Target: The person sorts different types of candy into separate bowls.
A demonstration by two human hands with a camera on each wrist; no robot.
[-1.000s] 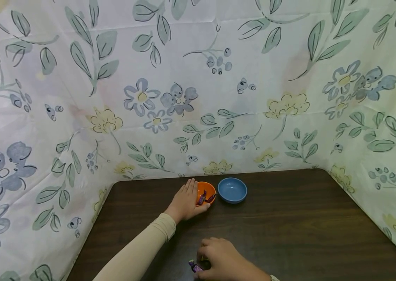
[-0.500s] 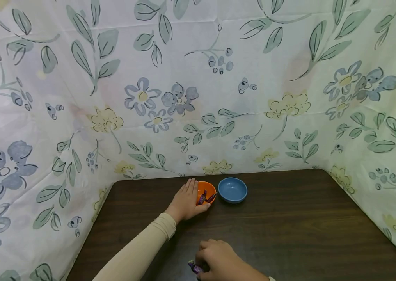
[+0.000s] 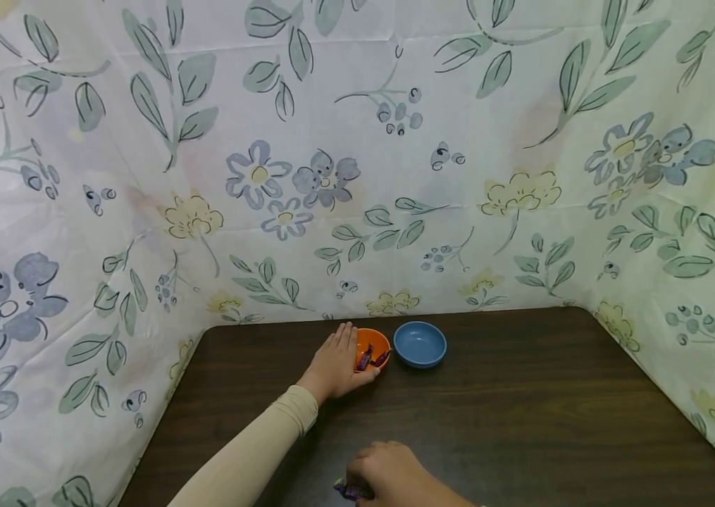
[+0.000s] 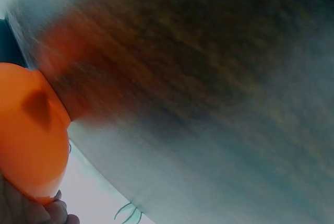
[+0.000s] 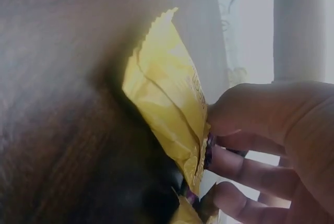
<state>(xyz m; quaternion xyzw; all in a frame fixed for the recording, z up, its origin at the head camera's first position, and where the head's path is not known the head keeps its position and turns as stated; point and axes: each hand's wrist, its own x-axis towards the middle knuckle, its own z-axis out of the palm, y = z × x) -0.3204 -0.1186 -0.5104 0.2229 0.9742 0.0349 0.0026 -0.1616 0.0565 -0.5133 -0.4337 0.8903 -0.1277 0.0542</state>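
Note:
My left hand lies against the left side of an orange bowl, fingers straight and thumb along its near edge. In the left wrist view the same orange bowl shows with fingertips at its rim. Purple-wrapped candies lie inside the bowl. Near the table's front edge, my right hand has curled fingers about a purple-wrapped candy. In the right wrist view, my right hand pinches wrapped candies, a yellow-wrapped candy in front and dark purple wrapping partly hidden behind it.
A blue bowl stands just right of the orange bowl, near the table's back edge. The dark wooden table extends to the right. Floral cloth hangs behind the table and at both sides.
My right hand has shifted slightly left and toward the front edge with the candies, and the yellow wrapper is hidden in the head view now. My left hand and both bowls stay put.

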